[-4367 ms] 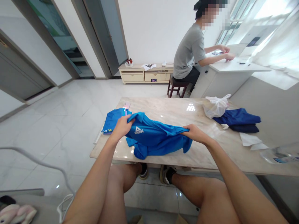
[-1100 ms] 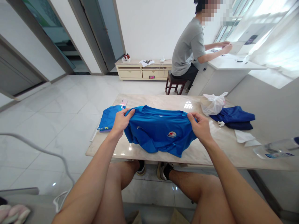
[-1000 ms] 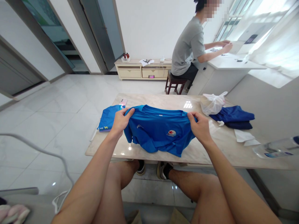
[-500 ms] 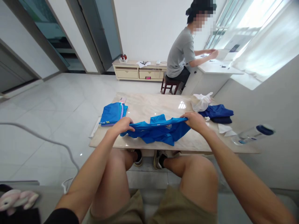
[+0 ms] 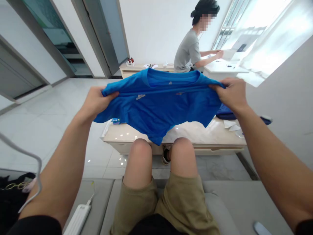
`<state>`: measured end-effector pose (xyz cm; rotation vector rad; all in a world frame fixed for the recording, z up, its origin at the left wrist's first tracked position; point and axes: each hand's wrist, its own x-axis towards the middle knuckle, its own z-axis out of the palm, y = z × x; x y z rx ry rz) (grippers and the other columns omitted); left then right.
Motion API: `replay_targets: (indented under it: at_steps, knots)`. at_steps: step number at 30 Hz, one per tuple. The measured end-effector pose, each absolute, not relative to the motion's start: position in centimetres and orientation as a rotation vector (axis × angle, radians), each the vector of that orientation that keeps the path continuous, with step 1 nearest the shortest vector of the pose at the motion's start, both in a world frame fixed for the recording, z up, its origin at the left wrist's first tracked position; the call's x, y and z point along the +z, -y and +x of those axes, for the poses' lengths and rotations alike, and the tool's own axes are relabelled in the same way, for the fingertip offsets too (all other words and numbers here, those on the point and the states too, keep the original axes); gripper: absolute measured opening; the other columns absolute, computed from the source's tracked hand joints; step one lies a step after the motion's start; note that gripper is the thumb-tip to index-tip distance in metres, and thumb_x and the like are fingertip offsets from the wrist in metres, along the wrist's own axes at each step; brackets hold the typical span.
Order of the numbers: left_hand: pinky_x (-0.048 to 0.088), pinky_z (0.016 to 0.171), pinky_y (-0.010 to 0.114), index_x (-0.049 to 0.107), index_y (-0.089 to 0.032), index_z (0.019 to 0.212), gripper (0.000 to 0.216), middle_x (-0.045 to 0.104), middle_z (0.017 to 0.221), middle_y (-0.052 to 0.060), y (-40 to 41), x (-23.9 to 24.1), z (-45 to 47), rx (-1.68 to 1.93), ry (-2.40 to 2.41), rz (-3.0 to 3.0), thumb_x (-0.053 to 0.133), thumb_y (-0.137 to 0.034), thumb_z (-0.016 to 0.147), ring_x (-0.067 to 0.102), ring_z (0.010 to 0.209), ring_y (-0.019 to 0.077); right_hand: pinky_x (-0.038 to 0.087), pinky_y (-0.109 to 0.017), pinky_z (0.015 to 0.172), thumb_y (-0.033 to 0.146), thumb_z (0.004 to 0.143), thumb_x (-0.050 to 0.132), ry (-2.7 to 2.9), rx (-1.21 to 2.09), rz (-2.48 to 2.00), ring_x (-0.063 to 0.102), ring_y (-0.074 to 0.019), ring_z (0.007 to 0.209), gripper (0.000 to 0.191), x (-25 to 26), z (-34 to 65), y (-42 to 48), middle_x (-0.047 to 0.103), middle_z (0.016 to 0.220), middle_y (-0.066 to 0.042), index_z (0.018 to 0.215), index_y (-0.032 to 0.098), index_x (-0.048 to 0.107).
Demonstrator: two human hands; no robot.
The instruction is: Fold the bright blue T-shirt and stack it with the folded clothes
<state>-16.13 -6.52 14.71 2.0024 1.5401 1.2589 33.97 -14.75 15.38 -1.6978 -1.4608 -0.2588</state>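
Note:
I hold a bright blue T-shirt [image 5: 158, 104] up in the air by its shoulders, spread wide above my knees and the table's near edge. My left hand [image 5: 96, 100] is closed on the left shoulder seam. My right hand [image 5: 232, 93] is closed on the right shoulder. The shirt hangs down in front of the marble table [image 5: 195, 133] and hides most of it. A corner of a folded blue garment [image 5: 114, 121] peeps out below the shirt on the left.
A dark blue garment [image 5: 226, 114] and white papers [image 5: 231, 124] lie at the table's right end. Another person in a grey shirt [image 5: 188, 54] sits at a white desk by the window. A white power strip [image 5: 78, 218] lies on the grey sofa beside my left leg.
Both hands have lifted the blue shirt off the table and pulled it up toward me, stretched wide. The view has dropped back, so my shorts and the sofa show.

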Motion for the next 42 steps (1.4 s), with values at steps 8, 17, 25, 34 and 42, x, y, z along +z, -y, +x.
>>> replay_targets:
  at_steps: [8, 17, 25, 34, 42]
  knots:
    - [0.05, 0.064, 0.03, 0.08, -0.017, 0.093, 0.034, 0.073, 0.076, -0.001, 9.5, 11.7, -17.7, 1.486, -1.465, 1.946, 0.076, -0.048, 0.08, 0.059, 0.07, 0.0153, 0.046, -0.026, 0.065, 0.018, 0.088, 0.076, 1.201, -0.054, -1.511, 0.058, -0.0143, 0.068, 0.02, 13.4, 33.2, 18.1, 0.079, 0.083, -0.006, 0.102, 0.009, 0.086]
    - [0.051, 0.067, 0.03, 0.078, -0.022, 0.085, 0.029, 0.074, 0.075, -0.002, 11.9, 8.6, -19.6, 1.426, -1.592, 1.936, 0.076, -0.05, 0.082, 0.066, 0.076, 0.019, 0.039, -0.028, 0.055, 0.027, 0.081, 0.071, 1.346, -0.008, -1.711, 0.053, -0.0158, 0.057, 0.028, 9.9, 34.2, 21.8, 0.073, 0.067, -0.004, 0.099, 0.017, 0.09]
    - [0.054, 0.069, 0.031, 0.076, -0.023, 0.074, 0.031, 0.076, 0.073, 0.002, 11.7, 7.3, -17.0, 1.254, -1.545, 1.976, 0.074, -0.053, 0.074, 0.067, 0.074, 0.0215, 0.046, -0.031, 0.061, 0.049, 0.088, 0.069, 1.233, -0.125, -1.541, 0.058, -0.0183, 0.061, 0.036, 6.9, 33.3, 21.7, 0.076, 0.075, -0.005, 0.092, 0.018, 0.086]
    - [0.05, 0.066, 0.032, 0.078, -0.025, 0.076, 0.025, 0.07, 0.067, -0.002, 12.3, 9.6, -18.8, 1.523, -1.725, 1.869, 0.076, -0.05, 0.073, 0.061, 0.068, 0.0191, 0.047, -0.041, 0.06, 0.061, 0.09, 0.066, 1.241, -0.259, -1.649, 0.06, -0.0266, 0.063, 0.037, 9.0, 35.3, 22.7, 0.069, 0.071, -0.006, 0.09, 0.027, 0.083]
    - [0.032, 0.056, 0.029, 0.061, -0.023, 0.071, 0.037, 0.047, 0.06, -0.004, 10.5, 8.3, -17.7, 1.472, -1.565, 1.802, 0.073, -0.056, 0.083, 0.04, 0.059, 0.0135, 0.043, -0.041, 0.059, 0.066, 0.097, 0.059, 1.295, -0.184, -1.601, 0.054, -0.0256, 0.063, 0.043, 8.8, 33.2, 21.1, 0.059, 0.065, -0.005, 0.08, 0.029, 0.072]
